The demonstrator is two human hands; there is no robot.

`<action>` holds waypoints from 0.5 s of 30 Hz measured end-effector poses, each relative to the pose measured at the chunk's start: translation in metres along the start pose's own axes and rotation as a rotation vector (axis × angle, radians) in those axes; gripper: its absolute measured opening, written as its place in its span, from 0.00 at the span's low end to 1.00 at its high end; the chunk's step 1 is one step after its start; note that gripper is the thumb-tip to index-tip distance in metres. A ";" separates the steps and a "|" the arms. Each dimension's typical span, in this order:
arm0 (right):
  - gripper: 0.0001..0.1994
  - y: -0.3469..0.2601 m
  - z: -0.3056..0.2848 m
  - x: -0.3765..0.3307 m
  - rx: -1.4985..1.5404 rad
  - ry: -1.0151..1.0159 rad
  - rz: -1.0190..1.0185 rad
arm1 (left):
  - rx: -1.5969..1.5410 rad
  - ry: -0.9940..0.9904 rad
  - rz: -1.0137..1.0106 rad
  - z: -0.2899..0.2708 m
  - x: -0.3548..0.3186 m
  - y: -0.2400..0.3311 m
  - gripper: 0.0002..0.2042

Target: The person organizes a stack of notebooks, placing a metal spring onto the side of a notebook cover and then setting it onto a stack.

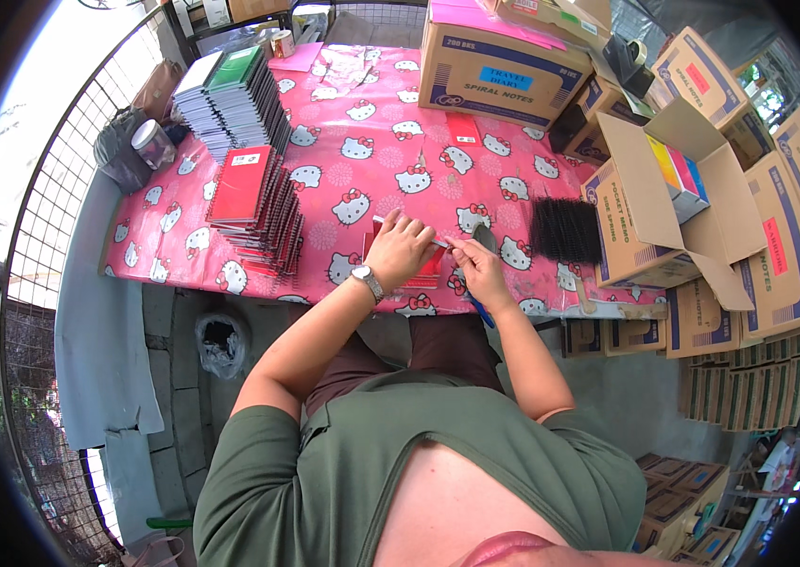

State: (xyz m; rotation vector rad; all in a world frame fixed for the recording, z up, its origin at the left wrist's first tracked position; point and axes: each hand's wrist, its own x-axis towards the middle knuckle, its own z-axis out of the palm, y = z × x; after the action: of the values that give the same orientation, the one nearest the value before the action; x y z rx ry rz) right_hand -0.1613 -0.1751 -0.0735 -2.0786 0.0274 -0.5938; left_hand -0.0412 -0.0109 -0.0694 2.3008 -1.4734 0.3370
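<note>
A red notebook point(426, 281) is at the near middle of the table, partly hidden under my hands. My left hand point(400, 250) is closed over it, the fingers bent around its pale far edge. Beside it, my right hand point(478, 269) pinches at the right end of that edge; what its fingertips hold is too small to make out. A tool with a blue handle point(484, 316) and a grey end point(483, 234) shows past my right hand, which hides its middle. To the left stands a stack of red spiral notebooks point(253, 184).
Another notebook stack point(234, 99) rises behind the red one. A bundle of black spiral coils point(564, 231) lies right, against an open carton point(641, 222). A closed carton point(504, 76) stands at the back, more cartons fill the right. A red card point(463, 130) lies before the back carton.
</note>
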 end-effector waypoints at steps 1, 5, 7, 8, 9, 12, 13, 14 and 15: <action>0.16 -0.003 -0.001 0.000 -0.006 -0.017 0.015 | 0.011 0.009 0.001 0.001 -0.001 0.003 0.13; 0.22 -0.012 -0.013 0.004 -0.037 -0.100 0.244 | -0.001 0.060 0.098 0.006 -0.001 0.015 0.12; 0.24 -0.013 -0.021 0.013 -0.006 -0.193 0.404 | -0.001 0.028 0.078 0.005 0.000 0.017 0.12; 0.24 -0.017 -0.023 0.013 -0.021 -0.207 0.336 | -0.001 0.012 0.068 0.003 0.001 0.017 0.11; 0.24 -0.022 -0.025 0.012 -0.035 -0.222 0.267 | 0.002 0.001 0.073 0.001 0.001 0.018 0.11; 0.24 -0.027 -0.032 0.015 -0.112 -0.301 0.235 | 0.004 -0.024 0.083 -0.001 0.001 0.018 0.11; 0.23 -0.029 -0.034 0.017 -0.143 -0.333 0.253 | 0.002 -0.026 0.082 0.000 0.001 0.018 0.11; 0.22 -0.032 -0.034 0.020 -0.082 -0.330 0.341 | -0.001 -0.028 0.081 0.001 0.001 0.017 0.11; 0.21 -0.035 -0.035 0.022 -0.021 -0.327 0.429 | -0.007 -0.013 0.078 0.002 0.001 0.017 0.11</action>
State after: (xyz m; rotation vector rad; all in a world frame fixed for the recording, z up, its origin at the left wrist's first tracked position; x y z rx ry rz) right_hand -0.1634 -0.1887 -0.0213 -2.0803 0.2832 0.0072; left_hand -0.0563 -0.0185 -0.0674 2.2479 -1.5712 0.3389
